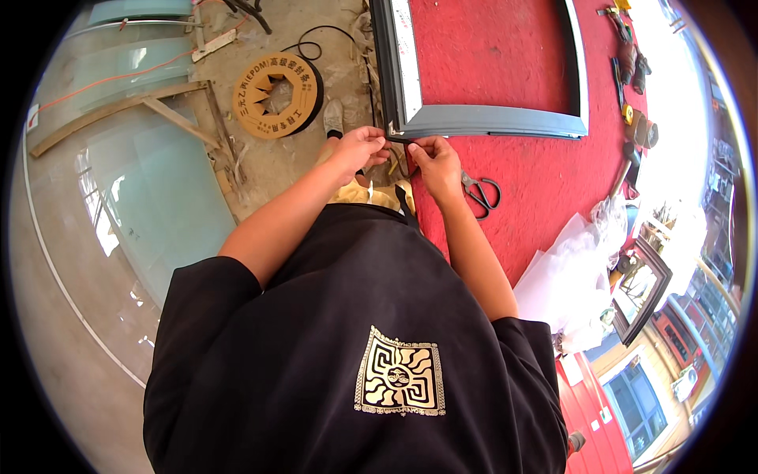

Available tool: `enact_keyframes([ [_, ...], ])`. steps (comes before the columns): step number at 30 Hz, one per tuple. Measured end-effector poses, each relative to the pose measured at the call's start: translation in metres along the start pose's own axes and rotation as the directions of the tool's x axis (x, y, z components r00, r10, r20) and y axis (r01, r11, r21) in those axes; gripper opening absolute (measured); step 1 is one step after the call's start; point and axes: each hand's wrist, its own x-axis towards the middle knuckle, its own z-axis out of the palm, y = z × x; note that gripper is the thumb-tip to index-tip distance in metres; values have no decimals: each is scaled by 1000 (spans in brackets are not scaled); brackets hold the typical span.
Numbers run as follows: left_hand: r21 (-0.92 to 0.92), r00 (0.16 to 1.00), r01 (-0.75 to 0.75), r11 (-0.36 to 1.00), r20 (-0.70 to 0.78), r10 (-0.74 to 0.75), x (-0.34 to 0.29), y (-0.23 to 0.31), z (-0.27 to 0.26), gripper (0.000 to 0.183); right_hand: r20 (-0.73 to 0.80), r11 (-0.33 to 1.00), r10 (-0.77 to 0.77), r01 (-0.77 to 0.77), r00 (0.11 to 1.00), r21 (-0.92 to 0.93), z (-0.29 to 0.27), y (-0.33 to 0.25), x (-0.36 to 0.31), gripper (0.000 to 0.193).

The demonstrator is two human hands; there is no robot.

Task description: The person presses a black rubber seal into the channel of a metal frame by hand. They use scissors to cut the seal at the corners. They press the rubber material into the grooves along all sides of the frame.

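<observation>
The left hand (365, 152) and right hand (437, 164) pinch a black strip (400, 141) at the frame (493, 120)'s near-left corner, by the red table (545, 186)'s left edge. Scissors (482, 195) lie near that edge.

1. The left hand (365, 153) and right hand (437, 164) pinch a thin black strip (400, 141) at the corner of a gray frame (496, 120).
2. The frame lies on a red counter (545, 186).
3. Scissors (474, 188) lie near the right hand.
4. A round cardboard ring (278, 124) sits on the floor (260, 174) to the left.
5. White plastic (564, 276) lies to the right.
</observation>
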Motion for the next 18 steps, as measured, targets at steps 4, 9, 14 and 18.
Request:
enact_keyframes([
  [4,32,1000,-8,999,-21,8,1,1,6,23,-14,999,-37,38,999,21,2,9,5,17],
  [9,59,998,-45,997,-51,48,6,-3,7,27,-91,951,-200,171,976,-259,9,3,3,15],
  [14,81,990,-100,992,-88,107,4,-1,15,30,-174,897,-345,269,922,-350,15,4,5,13],
  [18,84,987,-104,991,-117,113,4,-1,20,28,-179,892,-358,279,917,-356,17,-1,4,10],
])
